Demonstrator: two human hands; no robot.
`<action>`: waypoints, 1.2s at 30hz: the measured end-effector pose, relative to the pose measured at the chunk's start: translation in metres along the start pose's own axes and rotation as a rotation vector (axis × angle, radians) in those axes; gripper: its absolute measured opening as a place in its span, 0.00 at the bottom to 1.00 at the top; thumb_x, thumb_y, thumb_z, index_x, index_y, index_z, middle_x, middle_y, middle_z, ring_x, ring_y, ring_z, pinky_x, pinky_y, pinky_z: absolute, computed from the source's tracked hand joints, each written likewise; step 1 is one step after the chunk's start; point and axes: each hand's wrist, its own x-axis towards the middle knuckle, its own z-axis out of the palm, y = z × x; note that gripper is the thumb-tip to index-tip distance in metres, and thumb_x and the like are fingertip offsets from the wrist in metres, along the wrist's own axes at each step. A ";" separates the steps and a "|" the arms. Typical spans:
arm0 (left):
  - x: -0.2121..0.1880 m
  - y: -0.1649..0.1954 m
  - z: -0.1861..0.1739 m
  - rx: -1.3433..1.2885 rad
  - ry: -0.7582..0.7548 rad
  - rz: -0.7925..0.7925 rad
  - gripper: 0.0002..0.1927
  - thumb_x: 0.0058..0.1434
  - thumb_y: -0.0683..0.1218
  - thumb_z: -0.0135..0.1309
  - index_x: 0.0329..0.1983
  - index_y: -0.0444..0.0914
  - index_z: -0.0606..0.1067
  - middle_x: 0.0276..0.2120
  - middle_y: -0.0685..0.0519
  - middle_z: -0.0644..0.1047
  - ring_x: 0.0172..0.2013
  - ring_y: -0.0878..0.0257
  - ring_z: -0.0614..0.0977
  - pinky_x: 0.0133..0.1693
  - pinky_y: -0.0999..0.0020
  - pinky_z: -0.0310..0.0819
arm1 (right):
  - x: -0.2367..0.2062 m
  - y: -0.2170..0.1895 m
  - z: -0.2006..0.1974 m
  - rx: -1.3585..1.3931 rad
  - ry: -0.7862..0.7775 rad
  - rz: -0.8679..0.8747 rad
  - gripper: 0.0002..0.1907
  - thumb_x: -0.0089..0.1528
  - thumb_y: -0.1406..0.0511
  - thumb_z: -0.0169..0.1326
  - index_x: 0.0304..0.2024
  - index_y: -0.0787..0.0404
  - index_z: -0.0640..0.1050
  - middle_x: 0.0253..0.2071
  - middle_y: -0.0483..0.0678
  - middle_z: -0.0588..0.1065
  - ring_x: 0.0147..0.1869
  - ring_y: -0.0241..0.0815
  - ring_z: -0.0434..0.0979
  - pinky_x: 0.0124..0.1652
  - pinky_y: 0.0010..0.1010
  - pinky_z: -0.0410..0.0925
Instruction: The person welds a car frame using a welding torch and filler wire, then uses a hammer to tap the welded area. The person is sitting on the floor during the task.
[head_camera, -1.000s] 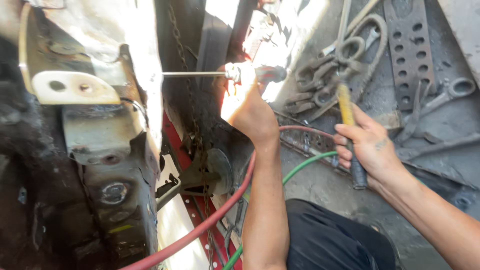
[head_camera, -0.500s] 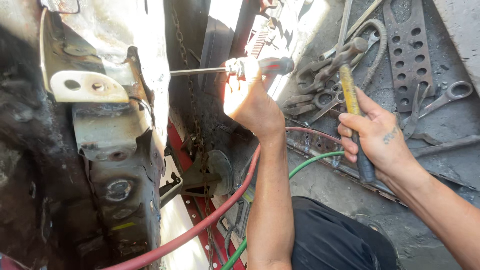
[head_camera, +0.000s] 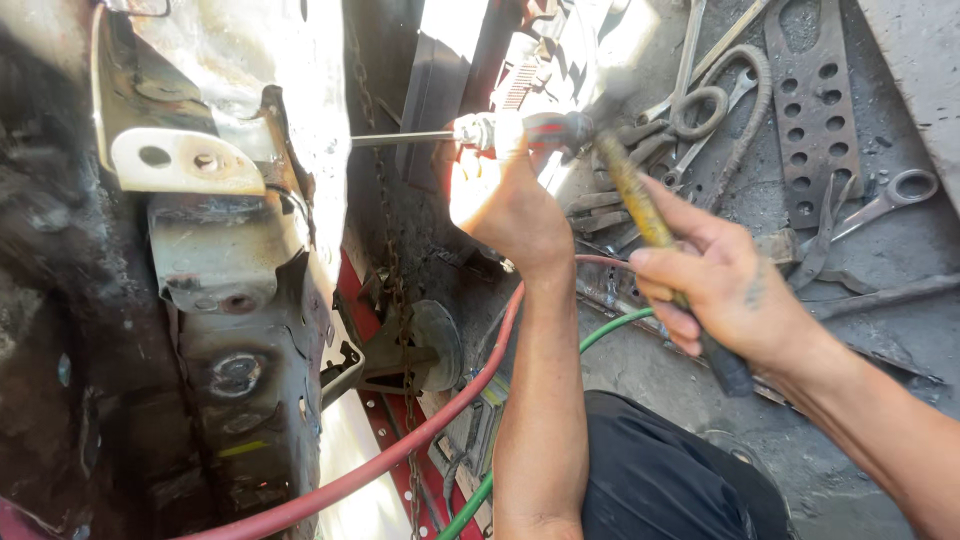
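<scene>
Hands, head view: left hand sits upper centre of the frame, fingers closed around the red-and-black handle of a screwdriver. Shaft runs level toward the left; its tip meets the edge of the rusty metal frame that fills the left half. Right hand, right of centre, is clenched on the handle of a hammer. Handle is yellowish and worn, slanting from lower right up to upper left; its head is blurred, just beside the butt of the screwdriver handle. Whether it touches cannot be told.

White bracket with holes is fixed to the frame at upper left. Red hose and green hose cross under the left forearm, lower centre. Wrenches and a perforated steel plate lie on the ground, upper right.
</scene>
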 end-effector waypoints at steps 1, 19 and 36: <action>-0.002 0.001 -0.001 0.027 -0.003 -0.032 0.10 0.63 0.33 0.54 0.48 0.29 0.73 0.40 0.48 0.78 0.36 0.60 0.82 0.37 0.63 0.84 | -0.002 0.001 0.000 -0.018 -0.105 0.023 0.38 0.63 0.67 0.50 0.77 0.48 0.62 0.21 0.40 0.63 0.17 0.30 0.61 0.14 0.25 0.60; -0.002 -0.006 -0.047 0.505 -0.067 0.159 0.10 0.63 0.35 0.57 0.48 0.30 0.76 0.43 0.49 0.80 0.43 0.65 0.81 0.47 0.69 0.74 | 0.014 0.062 -0.028 -0.078 0.122 0.155 0.38 0.62 0.68 0.48 0.76 0.43 0.63 0.21 0.42 0.63 0.16 0.32 0.58 0.14 0.26 0.56; 0.009 -0.013 -0.049 0.280 -0.119 0.157 0.11 0.69 0.33 0.53 0.53 0.32 0.72 0.44 0.51 0.76 0.42 0.64 0.80 0.43 0.70 0.76 | 0.014 0.043 0.004 -0.085 0.027 0.181 0.37 0.61 0.67 0.48 0.74 0.45 0.62 0.22 0.42 0.63 0.16 0.32 0.60 0.14 0.27 0.57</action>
